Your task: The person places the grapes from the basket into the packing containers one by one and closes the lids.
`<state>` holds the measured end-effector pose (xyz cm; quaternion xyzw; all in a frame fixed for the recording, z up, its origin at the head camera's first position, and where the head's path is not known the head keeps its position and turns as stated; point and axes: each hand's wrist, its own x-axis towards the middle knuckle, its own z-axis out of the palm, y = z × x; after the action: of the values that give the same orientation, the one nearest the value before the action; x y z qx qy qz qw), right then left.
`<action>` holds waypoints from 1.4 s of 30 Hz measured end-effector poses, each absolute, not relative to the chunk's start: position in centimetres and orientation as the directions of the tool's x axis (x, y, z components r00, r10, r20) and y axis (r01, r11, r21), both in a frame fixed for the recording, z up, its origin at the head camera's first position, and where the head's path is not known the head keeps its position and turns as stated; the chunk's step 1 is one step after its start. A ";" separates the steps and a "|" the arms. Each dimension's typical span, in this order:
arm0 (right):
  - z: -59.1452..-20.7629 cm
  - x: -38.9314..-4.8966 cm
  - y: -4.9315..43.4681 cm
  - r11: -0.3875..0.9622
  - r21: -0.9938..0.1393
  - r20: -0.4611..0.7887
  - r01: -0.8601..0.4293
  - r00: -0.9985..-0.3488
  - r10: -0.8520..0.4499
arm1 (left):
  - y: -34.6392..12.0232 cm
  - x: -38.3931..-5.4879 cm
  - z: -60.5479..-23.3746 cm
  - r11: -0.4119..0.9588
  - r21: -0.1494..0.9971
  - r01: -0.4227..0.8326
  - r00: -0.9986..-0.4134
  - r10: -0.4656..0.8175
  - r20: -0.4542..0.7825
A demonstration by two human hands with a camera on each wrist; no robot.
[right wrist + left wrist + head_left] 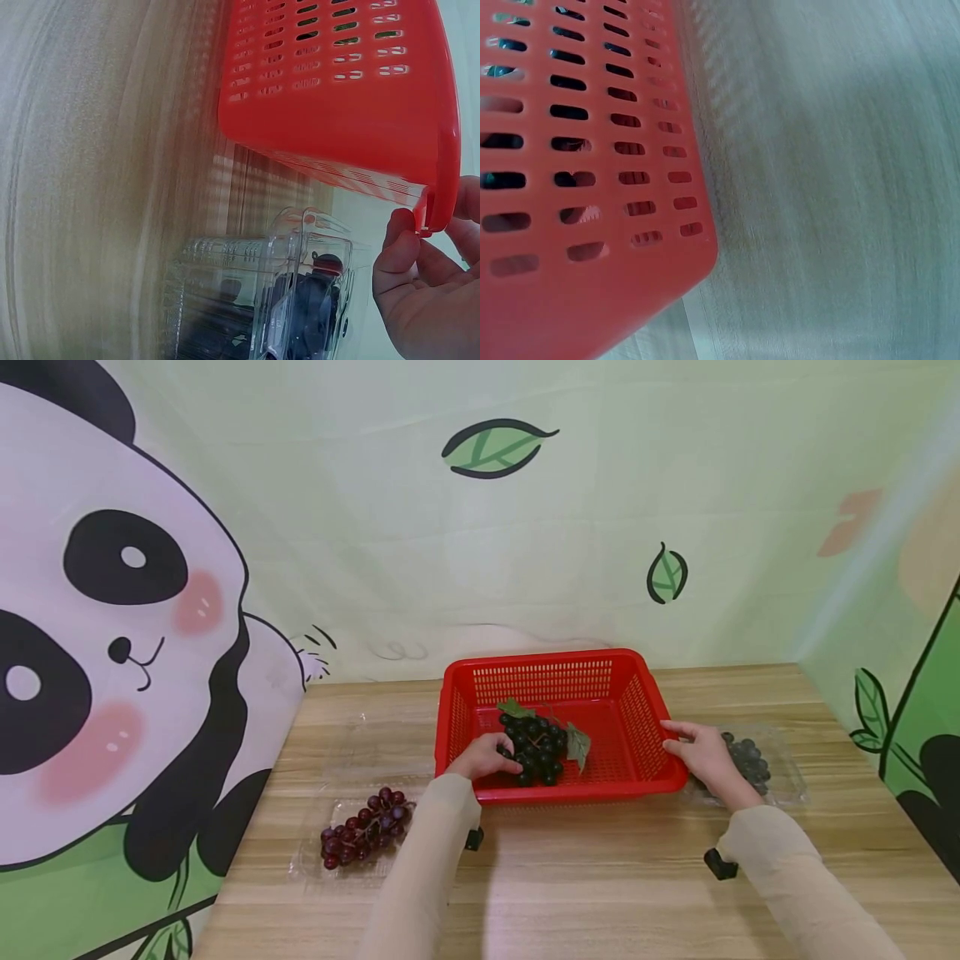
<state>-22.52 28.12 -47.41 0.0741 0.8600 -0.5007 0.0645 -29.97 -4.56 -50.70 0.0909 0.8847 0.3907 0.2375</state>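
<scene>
A red plastic basket [637, 789] with slotted walls stands on the wooden table. Inside it, toward the left, lies a bunch of black grapes [542, 745] with green leaves. My left hand [483, 757] reaches over the front left rim and grips the left end of this bunch, thumb and fingers about the grapes. In the left wrist view the basket wall [592, 165] hides most of that hand. My right hand [705, 758] pinches the basket's right rim; the right wrist view shows the thumb and fingers [397, 251] on either side of the rim's edge.
Left of the basket, dark red grapes [365, 828] lie in an open clear plastic box [307, 852]. A clear box [259, 292] with dark grapes inside stands right of the basket, beside my right wrist. Behind the table [585, 893] hangs a panda-printed backdrop [360, 527].
</scene>
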 end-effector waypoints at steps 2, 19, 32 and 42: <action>-47.4 -22.5 28.1 0.491 -0.850 -0.183 0.191 -0.981 0.064 | -4.5 -30.0 -50.7 0.666 0.745 -0.027 -0.871 0.350 -0.344; -47.5 -22.5 28.1 0.494 -0.848 -0.183 0.195 -0.980 0.073 | -4.4 -30.2 -50.9 0.628 0.777 -0.039 -0.881 0.345 -0.323; -47.6 -22.6 28.1 0.491 -0.849 -0.183 0.194 -0.981 0.070 | -4.3 -30.1 -50.7 0.623 0.782 -0.022 -0.871 0.372 -0.321; -47.6 -22.6 28.2 0.485 -0.850 -0.196 0.207 -0.978 0.073 | -4.2 -30.1 -50.6 0.617 0.786 -0.028 -0.865 0.380 -0.329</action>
<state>-22.57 28.18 -47.57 0.0814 0.8590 -0.5010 0.0666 -30.07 -4.23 -50.62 0.1015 0.8668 0.4254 0.2396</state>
